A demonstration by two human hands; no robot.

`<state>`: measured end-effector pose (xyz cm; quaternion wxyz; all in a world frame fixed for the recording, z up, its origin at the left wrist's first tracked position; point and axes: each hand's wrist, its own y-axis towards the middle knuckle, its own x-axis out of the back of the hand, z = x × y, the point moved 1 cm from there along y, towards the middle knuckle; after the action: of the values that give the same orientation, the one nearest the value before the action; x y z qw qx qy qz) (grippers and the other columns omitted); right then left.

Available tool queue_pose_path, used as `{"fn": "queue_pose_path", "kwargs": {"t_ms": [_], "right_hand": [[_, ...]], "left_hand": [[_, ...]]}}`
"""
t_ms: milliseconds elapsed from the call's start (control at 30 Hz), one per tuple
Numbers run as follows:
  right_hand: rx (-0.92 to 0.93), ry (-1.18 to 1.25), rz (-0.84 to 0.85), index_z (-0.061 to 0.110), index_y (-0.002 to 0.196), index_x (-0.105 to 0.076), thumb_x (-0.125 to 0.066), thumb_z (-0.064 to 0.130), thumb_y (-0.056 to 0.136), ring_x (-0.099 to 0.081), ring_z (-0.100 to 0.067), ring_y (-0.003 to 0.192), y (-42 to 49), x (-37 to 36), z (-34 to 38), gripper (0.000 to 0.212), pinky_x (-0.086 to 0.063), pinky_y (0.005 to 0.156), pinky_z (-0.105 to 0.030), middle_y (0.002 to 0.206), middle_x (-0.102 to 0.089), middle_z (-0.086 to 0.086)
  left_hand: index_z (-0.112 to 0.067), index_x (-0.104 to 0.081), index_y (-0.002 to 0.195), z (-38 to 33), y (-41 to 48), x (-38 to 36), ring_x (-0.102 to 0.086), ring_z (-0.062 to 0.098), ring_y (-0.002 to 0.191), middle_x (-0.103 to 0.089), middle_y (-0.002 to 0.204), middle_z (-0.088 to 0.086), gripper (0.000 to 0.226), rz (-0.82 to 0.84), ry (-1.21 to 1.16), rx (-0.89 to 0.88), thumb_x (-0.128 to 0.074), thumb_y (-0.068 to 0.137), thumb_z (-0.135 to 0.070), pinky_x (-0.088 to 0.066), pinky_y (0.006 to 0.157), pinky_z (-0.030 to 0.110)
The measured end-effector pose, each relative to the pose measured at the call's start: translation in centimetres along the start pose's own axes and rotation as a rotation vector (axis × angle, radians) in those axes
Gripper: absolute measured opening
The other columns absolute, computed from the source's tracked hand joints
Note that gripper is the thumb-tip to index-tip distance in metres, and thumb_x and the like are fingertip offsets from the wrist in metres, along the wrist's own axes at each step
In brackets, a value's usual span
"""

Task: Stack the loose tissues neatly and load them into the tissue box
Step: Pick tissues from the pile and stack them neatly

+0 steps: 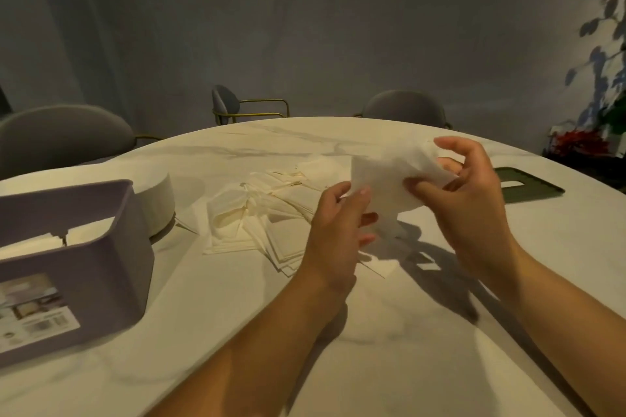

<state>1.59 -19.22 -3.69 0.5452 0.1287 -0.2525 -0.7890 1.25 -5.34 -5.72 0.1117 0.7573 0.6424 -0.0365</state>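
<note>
Only two forearms and two hands of the person were in view. The left forearm (pixel 257 342) and the right forearm (pixel 555 315) were bare along all their visible length, from the lower edge up to the wrists. The left hand (pixel 333 230) and the right hand (pixel 474 213) were bare as well. The fingers (pixel 454 164) had short, rounded nails; the left thumbnail (pixel 364 192) showed plainly.

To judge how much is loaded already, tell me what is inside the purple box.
White folded tissues lie inside the purple box, visible through its open top. The box walls hide how deep that stack goes.
</note>
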Motion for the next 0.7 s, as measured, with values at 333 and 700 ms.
{"fn": "queue_pose_path", "kwargs": {"t_ms": [333, 700], "right_hand": [[0.142, -0.2, 0.428, 0.034, 0.088, -0.061, -0.072, 0.011, 0.081, -0.063, -0.01, 0.091, -2.5, -2.2, 0.4, 0.026, -0.056, 0.074, -0.019, 0.09, -0.064, 0.02], [0.112, -0.345, 0.596, 0.055, 0.101, -0.057, -0.057, 0.056, 0.072, -0.042, 0.007, 0.119, -2.5, -2.2, 0.1, 0.029, -0.04, 0.103, -0.026, 0.121, -0.047, 0.037]], "left_hand": [[-0.017, -0.062, 0.114, -0.1, -0.5, 0.1, -0.067, 0.028, 0.097, -0.073, 0.097, 0.011, 0.056, -0.065, -0.689, 0.239, -0.055, 0.077, -0.058, -0.053, 0.084, 0.044], [-0.02, -0.057, 0.121, -0.5, -0.8, 0.2, -0.066, 0.034, 0.098, -0.068, 0.109, 0.016, 0.069, -0.078, -0.805, 0.312, -0.057, 0.071, -0.067, -0.054, 0.084, 0.05]]}}
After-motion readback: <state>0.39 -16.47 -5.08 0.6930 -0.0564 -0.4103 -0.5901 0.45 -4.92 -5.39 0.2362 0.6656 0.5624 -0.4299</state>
